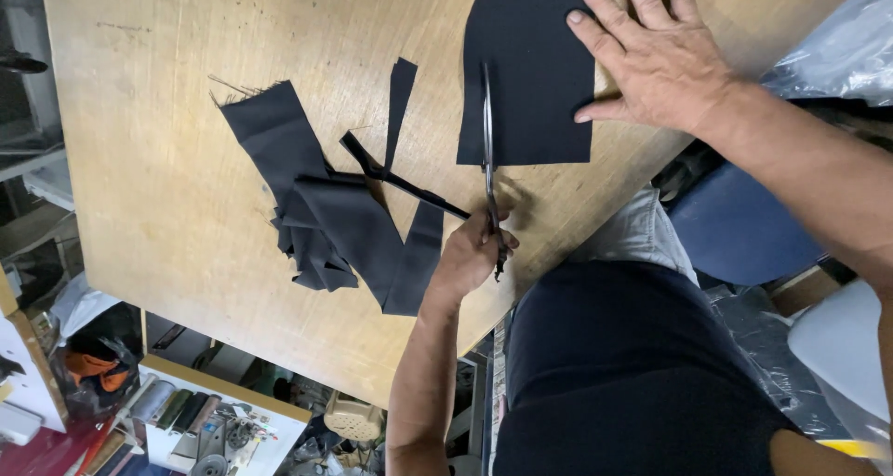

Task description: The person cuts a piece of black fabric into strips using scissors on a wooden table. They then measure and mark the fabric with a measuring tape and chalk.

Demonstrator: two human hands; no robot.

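Observation:
A piece of black cloth (535,76) with a rounded top lies flat on a wooden table (158,132). My right hand (651,58) presses palm down on its right side, fingers spread. My left hand (470,253) grips the handles of long black scissors (487,151). Their blades run along the cloth's left edge, pointing away from me. A narrow black offcut (409,188) trails left from the scissors.
A heap of black cloth scraps (316,206) and a loose strip (400,95) lie left of the scissors. A clear plastic bag (837,39) sits at the far right. A blue seat (735,225) is beside me. Low at the left stands a shelf with spools (186,411).

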